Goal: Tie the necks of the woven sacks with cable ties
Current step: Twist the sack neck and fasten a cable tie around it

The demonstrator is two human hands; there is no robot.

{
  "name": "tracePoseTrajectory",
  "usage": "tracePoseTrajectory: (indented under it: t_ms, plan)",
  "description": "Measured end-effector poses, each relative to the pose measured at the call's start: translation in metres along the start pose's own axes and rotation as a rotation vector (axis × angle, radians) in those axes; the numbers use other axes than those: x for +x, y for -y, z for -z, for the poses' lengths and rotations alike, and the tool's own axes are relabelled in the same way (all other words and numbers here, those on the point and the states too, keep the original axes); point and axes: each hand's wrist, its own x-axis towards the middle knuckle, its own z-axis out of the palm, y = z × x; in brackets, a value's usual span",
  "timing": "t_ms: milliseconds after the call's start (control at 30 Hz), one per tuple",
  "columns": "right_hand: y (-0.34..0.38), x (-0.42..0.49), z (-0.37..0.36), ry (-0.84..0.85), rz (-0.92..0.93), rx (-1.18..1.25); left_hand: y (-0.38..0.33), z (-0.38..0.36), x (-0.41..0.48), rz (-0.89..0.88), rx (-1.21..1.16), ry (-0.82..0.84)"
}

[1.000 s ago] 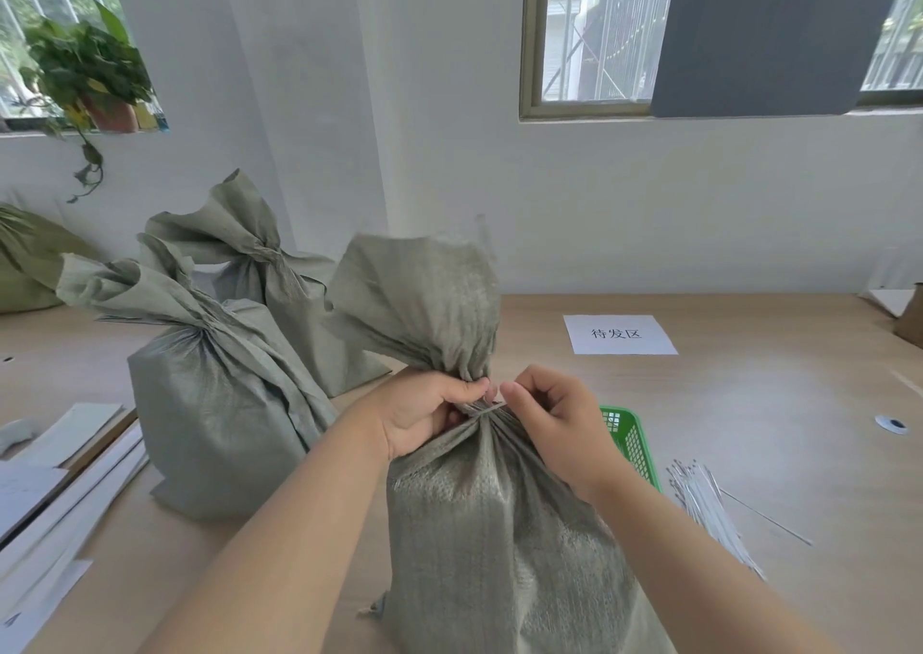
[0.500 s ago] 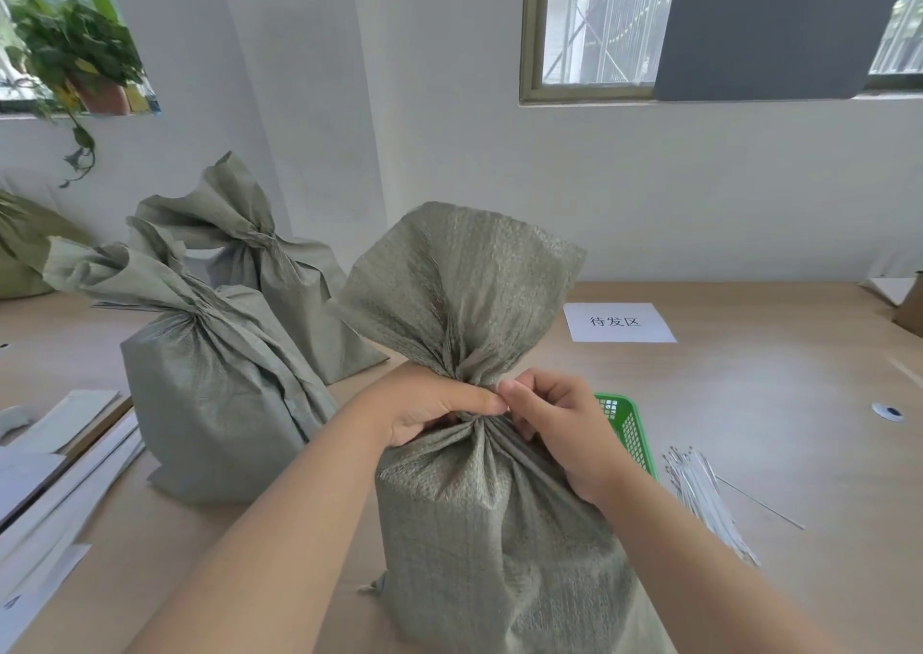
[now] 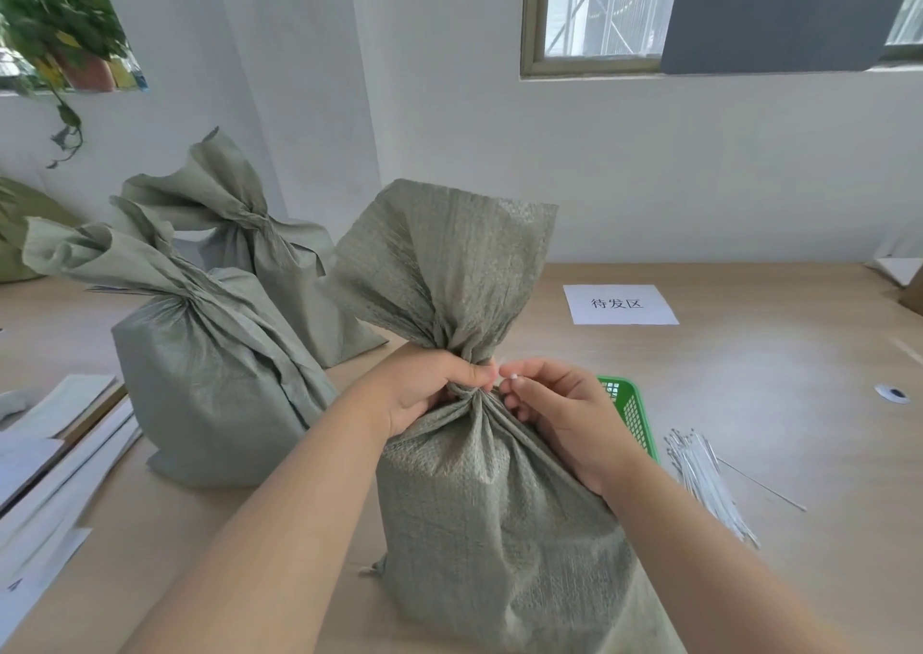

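Observation:
A grey-green woven sack [image 3: 499, 518] stands upright on the wooden table in front of me, its top fanned out above a gathered neck. My left hand [image 3: 429, 383] is wrapped around that neck from the left. My right hand [image 3: 559, 408] sits at the right of the neck, pinching a small white end of a cable tie [image 3: 512, 377] between thumb and fingers. The rest of the tie is hidden by my fingers and the fabric. A bundle of loose white cable ties [image 3: 709, 483] lies on the table to the right.
Two tied sacks stand at the left, one nearer [image 3: 210, 378] and one behind [image 3: 259, 253]. A green plastic basket [image 3: 632, 411] peeks out behind my right hand. A white paper label [image 3: 619, 303] lies farther back. Flat white sheets [image 3: 45, 478] lie along the left edge.
The sack's fanned top has spread wider and stands more upright. My right hand has drawn slightly away from the neck, showing a white tie end. My left hand keeps its hold.

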Motion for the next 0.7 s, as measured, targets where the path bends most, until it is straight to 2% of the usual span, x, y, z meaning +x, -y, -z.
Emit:
tracePoseTrajectory:
  t_ms: [233, 700]
  plan:
    - [-0.005, 0.003, 0.000, -0.018, -0.006, -0.008, 0.005, 0.002, 0.000, -0.044, 0.030, -0.018]
    - [-0.007, 0.002, -0.011, -0.067, 0.125, -0.107, -0.002, -0.004, -0.004, -0.037, 0.132, -0.019]
